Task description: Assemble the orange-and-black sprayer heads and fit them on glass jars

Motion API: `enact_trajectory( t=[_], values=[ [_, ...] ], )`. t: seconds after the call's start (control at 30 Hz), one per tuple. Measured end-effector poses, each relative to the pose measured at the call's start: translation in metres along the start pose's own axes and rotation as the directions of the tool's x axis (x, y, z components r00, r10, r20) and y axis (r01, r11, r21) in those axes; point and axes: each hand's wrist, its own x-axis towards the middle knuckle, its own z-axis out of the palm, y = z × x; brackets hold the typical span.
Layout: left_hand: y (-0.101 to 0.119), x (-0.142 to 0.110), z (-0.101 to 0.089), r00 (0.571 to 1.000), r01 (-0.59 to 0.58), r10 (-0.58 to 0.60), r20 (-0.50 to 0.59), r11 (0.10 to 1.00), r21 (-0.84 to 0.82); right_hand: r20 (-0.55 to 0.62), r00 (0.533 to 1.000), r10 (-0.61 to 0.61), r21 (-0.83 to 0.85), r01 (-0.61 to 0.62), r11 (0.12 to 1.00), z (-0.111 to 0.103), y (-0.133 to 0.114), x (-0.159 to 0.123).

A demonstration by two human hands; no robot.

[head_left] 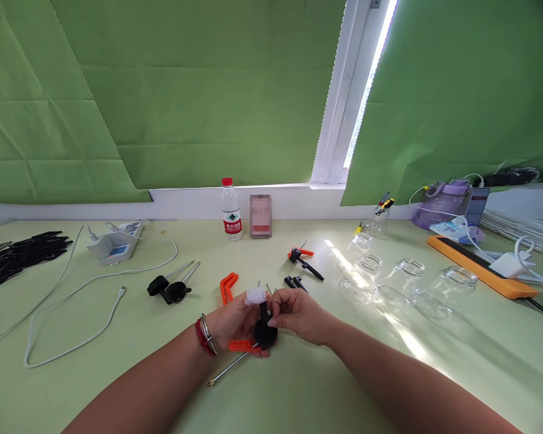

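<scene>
In the middle of the table, my left hand (235,322) is wrapped round a black round-headed part (265,335), which has a black arm, an orange handle (243,345) and a thin metal rod (228,369) ending in a brass-coloured tip. White wrapping (256,296) covers my left thumb. My right hand (298,314) is closed, its thumb and fingers pinching at the black arm; anything smaller between them is hidden. Behind my hands lie another orange handle (228,288) and small black pieces (295,283). Farther back is a black-and-orange part (304,260).
Two black round parts with rods (174,290) lie left. A white cable (95,278) loops from a power strip (117,247). Black strips (25,258) lie far left. A water bottle (231,214) stands behind; glass jars (391,283) and an orange power strip (475,265) are right.
</scene>
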Motion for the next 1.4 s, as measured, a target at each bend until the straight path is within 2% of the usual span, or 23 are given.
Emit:
enact_trajectory(
  t=[0.23,0.5,0.63,0.9,1.07,1.4],
  values=[
    [0.0000,0.0003,-0.0002,1.000,0.006,-0.006,-0.022,1.000,0.000,-0.008,1.000,-0.003,-0.012,0.003,1.000,0.0000,0.0006,-0.0002],
    [0.0009,-0.0001,0.0006,1.000,0.006,-0.005,0.004,1.000,-0.026,-0.012,1.000,-0.005,-0.018,0.004,1.000,-0.0004,0.0007,-0.0011],
    [0.0011,-0.0003,0.0007,1.000,0.012,-0.012,-0.002,1.000,-0.018,0.017,1.000,-0.009,-0.011,0.010,1.000,-0.0003,0.0006,-0.0006],
    [-0.0003,0.0003,-0.0002,0.999,0.026,-0.026,-0.024,0.999,0.018,-0.010,1.000,0.001,-0.008,-0.001,1.000,-0.0003,0.0026,-0.0007],
    [-0.0002,0.0005,-0.0008,1.000,0.014,-0.015,0.027,1.000,0.012,0.047,0.999,-0.018,0.017,0.018,1.000,-0.0011,0.0065,-0.0011],
    [-0.0018,0.0024,-0.0051,0.998,-0.003,0.001,0.070,1.000,0.027,0.004,1.000,-0.007,0.004,0.007,1.000,0.0002,0.0021,-0.0003]
  ],
)
